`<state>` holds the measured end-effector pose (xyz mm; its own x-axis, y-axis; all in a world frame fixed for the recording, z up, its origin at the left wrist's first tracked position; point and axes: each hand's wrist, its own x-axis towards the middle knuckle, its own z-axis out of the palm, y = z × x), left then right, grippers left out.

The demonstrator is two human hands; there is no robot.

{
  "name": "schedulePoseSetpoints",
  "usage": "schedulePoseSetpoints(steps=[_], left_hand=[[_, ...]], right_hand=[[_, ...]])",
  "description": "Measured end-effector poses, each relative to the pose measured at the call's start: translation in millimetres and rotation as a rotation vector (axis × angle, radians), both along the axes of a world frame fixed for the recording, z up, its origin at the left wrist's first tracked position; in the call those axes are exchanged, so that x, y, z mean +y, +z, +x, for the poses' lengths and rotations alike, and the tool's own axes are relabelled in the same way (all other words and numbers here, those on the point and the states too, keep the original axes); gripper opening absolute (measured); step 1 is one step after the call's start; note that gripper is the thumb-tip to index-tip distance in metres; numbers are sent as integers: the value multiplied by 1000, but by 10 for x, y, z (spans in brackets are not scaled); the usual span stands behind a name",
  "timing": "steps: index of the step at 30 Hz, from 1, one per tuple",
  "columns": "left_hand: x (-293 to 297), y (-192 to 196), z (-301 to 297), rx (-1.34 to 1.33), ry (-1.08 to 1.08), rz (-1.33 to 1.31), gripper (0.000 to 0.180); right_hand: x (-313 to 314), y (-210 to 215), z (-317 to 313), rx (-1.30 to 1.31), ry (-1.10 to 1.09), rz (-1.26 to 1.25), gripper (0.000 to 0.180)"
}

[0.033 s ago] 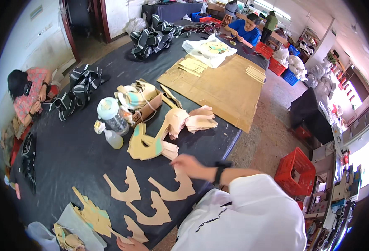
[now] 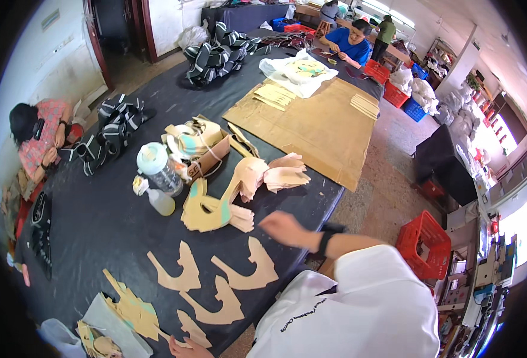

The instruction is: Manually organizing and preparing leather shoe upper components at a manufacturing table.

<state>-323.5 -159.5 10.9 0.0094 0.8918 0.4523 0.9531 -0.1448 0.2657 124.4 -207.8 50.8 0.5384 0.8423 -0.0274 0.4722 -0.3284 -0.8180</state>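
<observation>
Dark cloth covers the long desk (image 2: 102, 227) of this busy workshop. Nearest, my left hand (image 2: 183, 348) rests at the desk's near edge beside one tan cut-out; its grip I cannot tell. My right hand (image 2: 284, 228) hovers, fingers spread, holding nothing, above the four laid-out tan leather pieces (image 2: 239, 271). Beyond lies the stacked pile (image 2: 216, 209), then a plastic bottle (image 2: 159, 168). I'd best lift pieces flat, singly; open cloth lies leftward, the desk's edge close right.

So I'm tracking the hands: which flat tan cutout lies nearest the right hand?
The upper right cutout, just below the right hand; the others lie farther left.
</observation>
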Motion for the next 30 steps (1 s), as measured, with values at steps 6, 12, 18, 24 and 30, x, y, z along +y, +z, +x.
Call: schedulePoseSetpoints(steps=[6, 12, 18, 24, 30], left_hand=[[-146, 360, 1320, -844, -209, -665, 26], [-540, 744, 3209, -1014, -281, -1261, 20], [-805, 711, 4418, -841, -452, -1521, 22], [-811, 747, 5020, -872, -269, -1614, 22], [-730, 693, 5496, -720, -348, -1627, 22]], right_hand=[[-1613, 20, 2892, -326, -694, -469, 22], [-2482, 373, 5174, -516, -748, -354, 50], [-2359, 134, 6918, -437, -715, -323, 76], [-1849, -149, 7697, -495, -576, -499, 100], [-2033, -275, 8097, -233, -564, -327, 103]])
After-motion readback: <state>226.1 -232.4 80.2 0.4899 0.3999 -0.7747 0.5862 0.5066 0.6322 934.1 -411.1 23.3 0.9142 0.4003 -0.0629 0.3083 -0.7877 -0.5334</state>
